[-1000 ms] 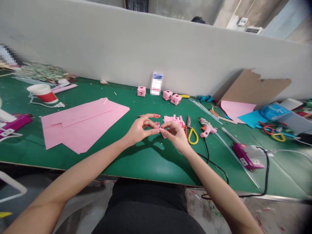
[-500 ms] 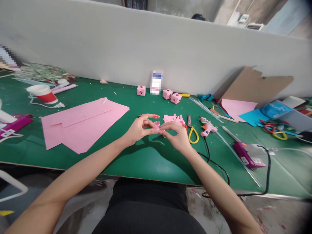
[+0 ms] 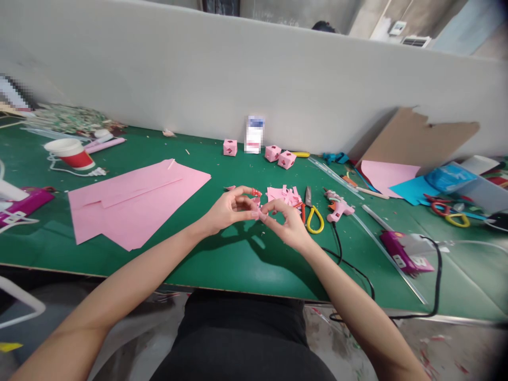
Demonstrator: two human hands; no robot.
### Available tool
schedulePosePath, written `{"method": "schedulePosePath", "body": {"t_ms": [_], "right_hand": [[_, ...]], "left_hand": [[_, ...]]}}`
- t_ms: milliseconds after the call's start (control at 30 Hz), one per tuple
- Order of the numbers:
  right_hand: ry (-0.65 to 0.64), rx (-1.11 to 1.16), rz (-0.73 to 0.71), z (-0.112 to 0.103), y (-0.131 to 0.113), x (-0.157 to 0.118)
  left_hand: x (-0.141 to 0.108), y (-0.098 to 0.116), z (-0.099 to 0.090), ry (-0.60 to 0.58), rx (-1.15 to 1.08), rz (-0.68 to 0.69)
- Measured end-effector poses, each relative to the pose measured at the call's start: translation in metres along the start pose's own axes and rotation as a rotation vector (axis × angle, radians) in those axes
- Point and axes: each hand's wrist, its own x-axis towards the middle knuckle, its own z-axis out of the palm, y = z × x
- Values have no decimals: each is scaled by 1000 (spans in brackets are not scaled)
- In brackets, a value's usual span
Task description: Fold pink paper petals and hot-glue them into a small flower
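Between my two hands is a small piece of pink paper (image 3: pixel 257 202), mostly covered by the fingers. My left hand (image 3: pixel 230 207) pinches it from the left; one of its fingertips wears a red patterned wrap. From the right, my right hand (image 3: pixel 286 221) pinches the same piece between thumb and fingers. Just behind my right hand lies a pile of cut pink paper strips (image 3: pixel 286 196). Scissors (image 3: pixel 314 218) with yellow and red handles rest beside it. A pink glue gun (image 3: pixel 339 206) with a black cord lies farther right.
Large pink paper sheets (image 3: pixel 138 206) cover the table's left side, near a paper cup (image 3: pixel 73 154). Three pink paper cubes (image 3: pixel 230 147) stand at the back. Clear glue sticks (image 3: pixel 369 230), a purple power strip (image 3: pixel 405 253), cardboard (image 3: pixel 416 135) and more scissors (image 3: pixel 446 212) lie right.
The fingers of my right hand have bent slightly and shifted on the small pink paper piece. My left hand has barely moved.
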Motion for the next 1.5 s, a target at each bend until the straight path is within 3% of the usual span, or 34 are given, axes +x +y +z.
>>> {"method": "schedulePosePath", "body": {"t_ms": [167,300,533,667,767,1000,1200,1333,1500], "right_hand": [[7,7,-38,0,1,1],[54,125,-15,-2,7,3],[71,179,28,-2,13,5],[59,158,-4,-2,10,5],[74,126,-14,-2,9,5],[152,238,27,1,14,6],[206,382,104,14,15,5],[257,189,19,18,14,3],[325,-127,-112,14,13,1]], "left_hand": [[0,2,4,-4,-34,-34],[-1,5,4,74,21,139],[-9,4,9,303,421,348],[-10,2,11,305,454,291],[-8,2,9,285,350,231],[-3,0,10,119,131,133],[-3,0,15,191,78,157],[-3,-2,12,228,86,182],[-5,-4,10,256,305,236]]}}
